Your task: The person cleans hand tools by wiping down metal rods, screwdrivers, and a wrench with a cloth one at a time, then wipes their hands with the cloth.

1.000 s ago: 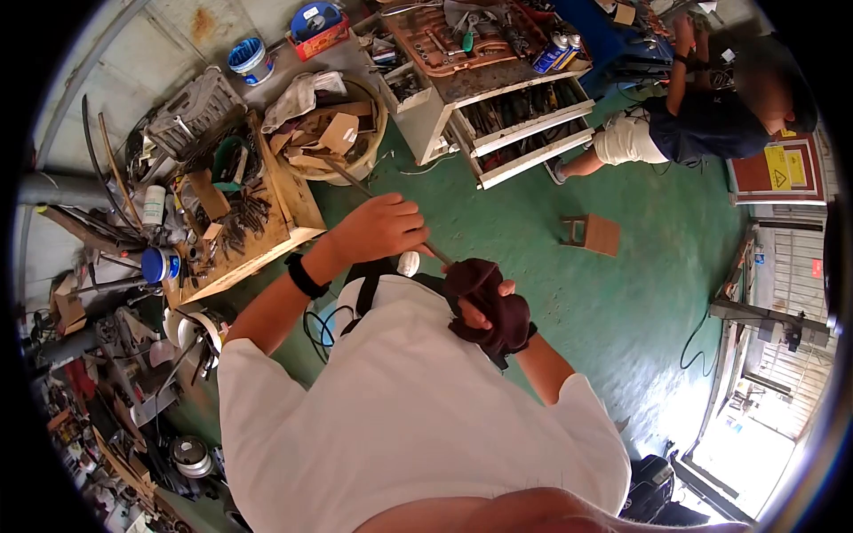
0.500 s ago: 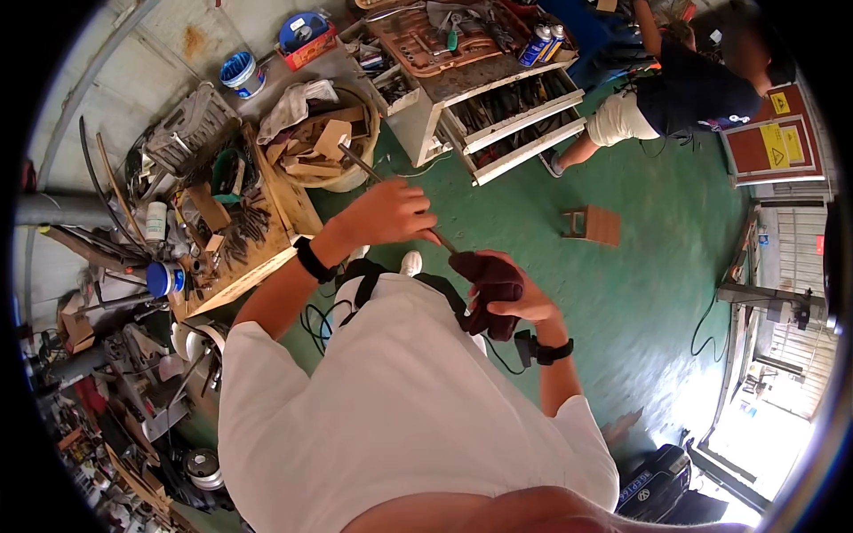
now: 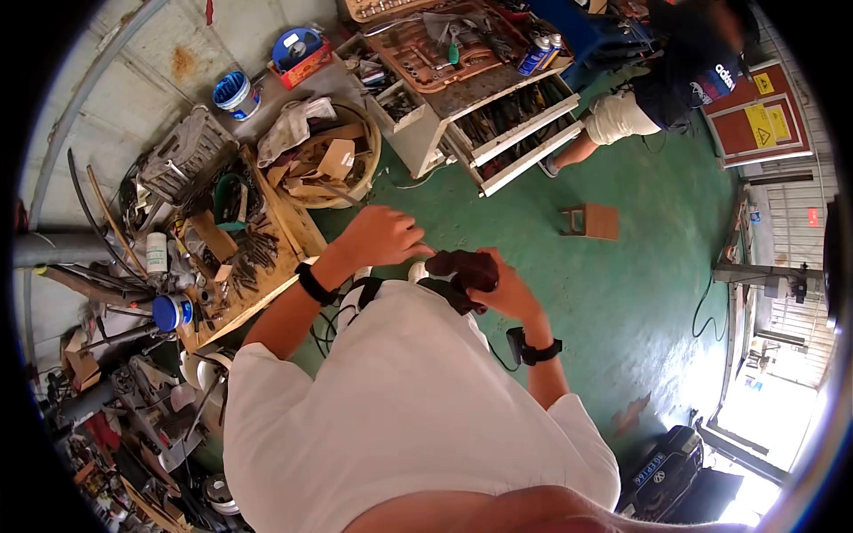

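My left hand (image 3: pixel 384 236) is closed around a thin metal rod (image 3: pixel 345 194), whose far end sticks out toward the scrap bin. In my right hand (image 3: pixel 511 291) is a bunched dark maroon cloth (image 3: pixel 471 266), gripped by closed fingers. The cloth sits close to the left fingertips, in front of my waist. Whether it wraps the near end of the rod is hidden.
A workbench (image 3: pixel 289 219) with loose metal parts stands at left beside a round bin (image 3: pixel 369 169) of cardboard scraps. Ahead, a tool cabinet has open drawers (image 3: pixel 524 133). A small wooden stool (image 3: pixel 597 222) stands on the green floor. Another person (image 3: pixel 662 102) is at upper right.
My right hand and the cloth have moved up and left, closer to my left hand. The rod now lies at a flatter angle. The other person's upper body has shifted.
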